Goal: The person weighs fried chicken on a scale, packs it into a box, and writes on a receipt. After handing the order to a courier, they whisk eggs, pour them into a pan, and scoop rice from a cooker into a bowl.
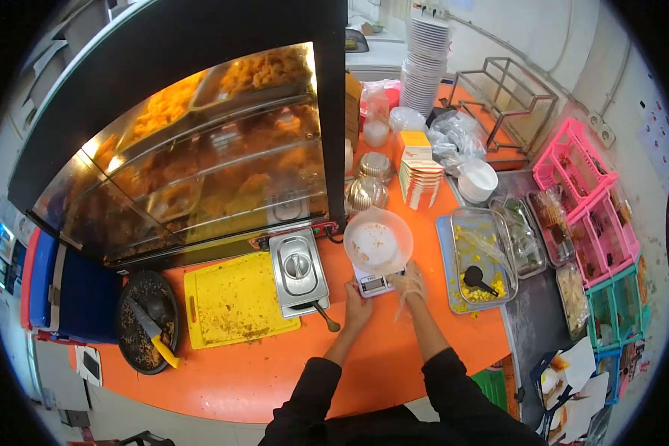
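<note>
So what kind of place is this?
Probably a fried food shop's kitchen or counter. A big glass case holds trays of golden food, a knife lies in a round black tray, and a tall stack of plates stands at the back.

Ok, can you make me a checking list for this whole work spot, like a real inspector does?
Surface: orange table, with crumbs on the yellow board.
Job's things: white bowl with brown bits inside, on a small scale.
Clutter: knife lying in the dark pan; black scoop in a tray with yellow bits.
Hands: left hand and right hand at either side of the scale; clear plastic around the right.
Cables: black cable by the food warmer; where it ends, can't tell.
Surroundings: stacked plates behind, pink crates at right; other people, nothing seen.
</note>
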A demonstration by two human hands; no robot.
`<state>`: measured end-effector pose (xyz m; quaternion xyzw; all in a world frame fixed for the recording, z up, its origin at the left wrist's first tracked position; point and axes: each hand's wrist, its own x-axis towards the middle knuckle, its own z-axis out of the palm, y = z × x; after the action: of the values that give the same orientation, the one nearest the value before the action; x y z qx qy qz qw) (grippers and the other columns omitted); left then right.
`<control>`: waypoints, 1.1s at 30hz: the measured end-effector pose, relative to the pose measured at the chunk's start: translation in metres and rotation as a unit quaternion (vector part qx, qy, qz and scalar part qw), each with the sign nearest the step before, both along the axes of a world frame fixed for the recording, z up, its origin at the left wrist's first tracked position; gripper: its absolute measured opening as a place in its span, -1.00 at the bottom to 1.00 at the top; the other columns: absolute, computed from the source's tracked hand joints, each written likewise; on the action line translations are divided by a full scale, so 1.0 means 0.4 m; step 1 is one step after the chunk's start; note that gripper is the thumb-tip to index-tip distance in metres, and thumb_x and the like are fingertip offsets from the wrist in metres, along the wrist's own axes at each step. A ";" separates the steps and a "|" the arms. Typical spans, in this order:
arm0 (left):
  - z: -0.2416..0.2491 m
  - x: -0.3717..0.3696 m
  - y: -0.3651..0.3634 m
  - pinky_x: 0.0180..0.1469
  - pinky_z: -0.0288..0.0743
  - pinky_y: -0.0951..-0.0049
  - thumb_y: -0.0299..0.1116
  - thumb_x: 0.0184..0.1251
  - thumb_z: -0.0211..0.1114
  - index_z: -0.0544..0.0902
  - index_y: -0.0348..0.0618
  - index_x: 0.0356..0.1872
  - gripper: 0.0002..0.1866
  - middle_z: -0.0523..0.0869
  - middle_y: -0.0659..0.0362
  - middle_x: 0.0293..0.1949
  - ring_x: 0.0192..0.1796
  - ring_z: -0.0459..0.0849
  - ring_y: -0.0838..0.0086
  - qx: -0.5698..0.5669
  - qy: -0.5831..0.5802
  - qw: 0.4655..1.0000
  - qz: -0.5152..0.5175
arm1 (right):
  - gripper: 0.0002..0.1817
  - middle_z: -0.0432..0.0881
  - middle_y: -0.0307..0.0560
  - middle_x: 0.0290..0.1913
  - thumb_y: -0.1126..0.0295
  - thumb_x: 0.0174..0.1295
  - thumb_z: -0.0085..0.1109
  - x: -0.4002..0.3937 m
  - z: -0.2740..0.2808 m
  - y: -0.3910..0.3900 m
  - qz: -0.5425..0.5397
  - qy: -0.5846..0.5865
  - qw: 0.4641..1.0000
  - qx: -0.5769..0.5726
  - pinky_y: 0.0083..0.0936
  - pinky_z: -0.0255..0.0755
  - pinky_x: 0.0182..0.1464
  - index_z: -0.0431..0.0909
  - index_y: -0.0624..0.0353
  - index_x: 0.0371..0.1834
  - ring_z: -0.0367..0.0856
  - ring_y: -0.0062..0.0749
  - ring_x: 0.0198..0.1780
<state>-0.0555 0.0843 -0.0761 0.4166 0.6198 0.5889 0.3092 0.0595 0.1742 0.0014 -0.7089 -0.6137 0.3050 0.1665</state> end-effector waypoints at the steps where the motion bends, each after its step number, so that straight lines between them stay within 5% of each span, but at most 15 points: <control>1: -0.004 0.008 -0.009 -0.25 0.43 0.43 -0.60 0.08 0.09 0.13 -0.23 -0.12 -0.62 0.45 -0.02 -0.26 -0.24 0.55 0.28 0.023 0.021 1.000 0.003 | -0.27 0.45 0.12 0.04 0.08 -0.28 0.35 0.023 -0.008 -0.030 0.017 0.002 1.000 0.014 -0.27 0.33 0.08 0.38 0.14 0.04 0.42 -0.05 0.08; 4: 0.085 0.056 -0.099 -0.13 0.43 0.41 -0.56 0.13 0.09 0.15 -0.24 -0.12 -0.66 0.47 -0.04 -0.20 -0.12 0.56 0.26 -0.002 0.028 0.999 -0.028 | -0.25 0.41 0.16 0.08 0.04 -0.22 0.31 0.100 -0.007 -0.102 0.069 0.020 0.997 0.019 -0.25 0.27 0.12 0.33 0.16 0.08 0.35 -0.02 0.13; 7: 0.033 0.098 -0.186 0.03 0.35 0.40 -0.56 0.15 0.07 0.17 -0.26 -0.06 -0.64 0.47 -0.06 -0.14 0.04 0.49 0.29 0.020 -0.033 0.998 -0.046 | -0.32 0.39 0.20 0.09 0.10 -0.09 0.23 0.148 0.051 -0.207 0.091 0.010 0.995 -0.028 -0.25 0.21 0.18 0.31 0.17 0.12 0.27 0.01 0.19; 9: 0.008 0.095 -0.236 0.12 0.30 0.39 -0.56 0.16 0.07 0.18 -0.28 -0.01 -0.61 0.46 -0.08 -0.11 0.12 0.44 0.30 0.053 -0.059 0.995 -0.061 | -0.43 0.38 0.23 0.09 0.23 0.05 0.10 0.203 -0.001 -0.225 0.019 -0.101 0.970 0.218 -0.25 0.20 0.19 0.29 0.20 0.15 0.27 0.00 0.19; 11: 0.034 0.081 -0.329 0.25 0.15 0.36 -0.55 0.15 0.07 0.18 -0.31 0.11 -0.52 0.43 -0.13 0.01 0.23 0.33 0.26 -0.011 -0.041 0.997 -0.069 | -0.47 0.41 0.14 0.10 0.39 0.10 0.06 0.105 0.242 -0.229 0.125 0.070 0.897 0.418 -0.31 0.20 0.20 0.26 0.30 0.17 0.35 -0.08 0.15; 13: 0.115 0.038 -0.421 0.27 0.14 0.34 -0.55 0.13 0.07 0.19 -0.31 0.14 -0.50 0.41 -0.14 0.06 0.24 0.32 0.21 -0.055 -0.003 0.993 -0.107 | -0.53 0.44 0.15 0.07 0.46 0.12 0.05 -0.021 0.413 -0.186 0.195 0.234 0.920 0.245 -0.32 0.20 0.21 0.30 0.31 0.14 0.38 -0.12 0.13; 15: 0.172 -0.021 -0.516 0.27 0.15 0.31 -0.55 0.11 0.05 0.25 -0.31 0.14 -0.50 0.38 -0.15 0.13 0.24 0.31 0.12 -0.098 0.044 0.984 -0.141 | -0.56 0.48 0.14 0.00 0.43 0.13 0.05 -0.179 0.488 -0.136 0.264 0.351 0.848 0.298 -0.32 0.23 0.17 0.34 0.32 0.11 0.42 -0.17 0.09; 17: 0.182 -0.089 -0.611 0.26 0.17 0.30 -0.55 0.10 0.05 0.30 -0.31 0.12 -0.52 0.36 -0.15 0.15 0.24 0.32 0.08 -0.091 0.062 0.983 -0.149 | -0.57 0.47 0.12 -0.01 0.39 0.18 -0.04 -0.300 0.557 -0.096 0.271 0.262 0.833 0.405 -0.35 0.32 0.07 0.31 0.27 0.14 0.47 -0.09 -0.01; 21: 0.219 -0.231 -0.783 0.21 0.19 0.23 -0.42 0.00 0.01 0.46 -0.31 -0.05 -0.59 0.47 -0.11 0.06 0.12 0.40 0.08 -0.078 0.203 0.976 -0.015 | -0.48 0.35 0.14 0.09 0.40 0.17 -0.07 -0.448 0.606 -0.063 0.202 0.147 0.845 0.473 -0.29 0.33 0.07 0.16 0.26 0.23 0.43 0.00 0.02; 22: 0.222 -0.260 -0.817 0.15 0.26 0.23 -0.48 0.01 0.00 0.48 -0.34 -0.12 -0.65 0.49 -0.11 -0.01 0.06 0.43 0.08 -0.063 0.222 0.973 0.026 | -0.45 0.30 0.15 0.14 0.41 0.17 -0.06 -0.473 0.604 -0.053 0.178 0.134 0.858 0.463 -0.29 0.30 0.10 0.10 0.29 0.25 0.39 0.00 0.07; 23: 0.254 -0.280 -0.857 0.11 0.27 0.25 -0.58 0.12 0.01 0.44 -0.31 -0.02 -0.66 0.50 -0.04 -0.01 0.02 0.44 0.07 -0.058 0.209 0.973 0.078 | -0.47 0.29 0.13 0.11 0.36 0.17 -0.11 -0.492 0.597 -0.047 0.152 0.109 0.852 0.490 -0.26 0.43 -0.07 0.13 0.22 0.24 0.46 0.00 -0.03; 24: 0.108 -0.309 -0.919 0.10 0.28 0.26 -0.59 0.11 0.00 0.44 -0.31 -0.04 -0.67 0.51 -0.04 -0.04 0.00 0.45 0.09 -0.040 0.151 0.978 0.139 | -0.47 0.29 0.13 0.11 0.36 0.17 -0.11 -0.503 0.596 -0.049 0.148 0.106 0.850 0.494 -0.26 0.43 -0.07 0.13 0.22 0.24 0.46 0.00 -0.03; 25: 0.132 -0.332 -0.940 0.08 0.29 0.26 -0.61 0.10 0.00 0.43 -0.34 -0.04 -0.66 0.49 -0.08 -0.07 -0.03 0.44 0.08 -0.067 0.245 0.955 0.152 | -0.48 0.30 0.15 0.10 0.36 0.17 -0.11 -0.512 0.595 -0.051 0.123 0.092 0.856 0.494 -0.27 0.43 -0.07 0.13 0.24 0.23 0.46 0.01 -0.03; 33: 0.117 -0.368 -0.953 0.10 0.24 0.16 -0.58 0.03 0.06 0.40 -0.36 -0.04 -0.63 0.45 -0.15 -0.08 -0.01 0.37 -0.01 -0.138 0.321 0.911 0.218 | -0.42 0.34 0.21 0.09 0.38 0.08 -0.07 -0.561 0.620 -0.075 0.101 0.160 0.870 0.455 -0.24 0.19 0.19 0.17 0.32 0.22 0.33 0.01 0.14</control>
<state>-0.2028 -0.2970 -0.0294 0.3912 0.8360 0.3845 0.0121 -0.1648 0.1444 0.2495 -0.4302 -0.7181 0.1163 0.5345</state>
